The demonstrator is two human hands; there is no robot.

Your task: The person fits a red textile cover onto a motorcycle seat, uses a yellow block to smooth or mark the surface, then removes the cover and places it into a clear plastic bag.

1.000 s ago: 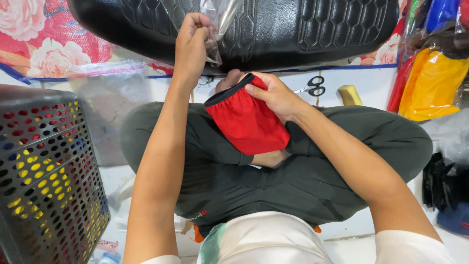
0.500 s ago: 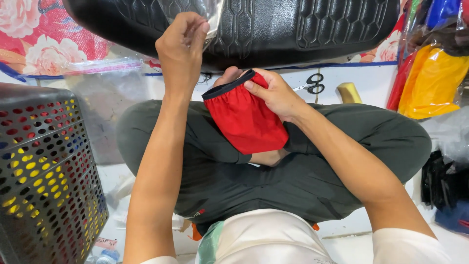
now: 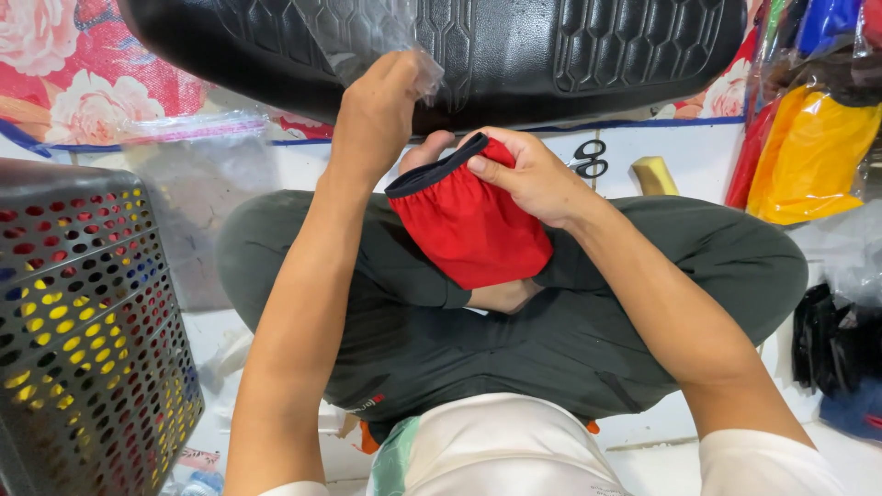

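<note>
Red garment (image 3: pixel 469 230), dark band; clear bag (image 3: pixel 367 37)

Folded cloth (image 3: pixel 469 225) pinched in right hand (image 3: pixel 524 174) at centre, above crossed legs (image 3: pixel 514 321); left hand (image 3: pixel 377 115) just beside at eleven o'clock, gripping plastic bag (image 3: pixel 367 37) against padded seat (image 3: pixel 514 46) at twelve. Perforated basket (image 3: pixel 87 312) at nine. Scissors (image 3: pixel 588 158) and block (image 3: pixel 654 174) at one o'clock, packed bundles (image 3: pixel 818 147) at two.

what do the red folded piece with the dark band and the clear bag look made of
Red folded piece with dark band: looks like soft matte knit cloth, creasing under the right hand. Clear bag: thin glossy plastic film, see-through and crinkled, pinched by the left hand.
</note>
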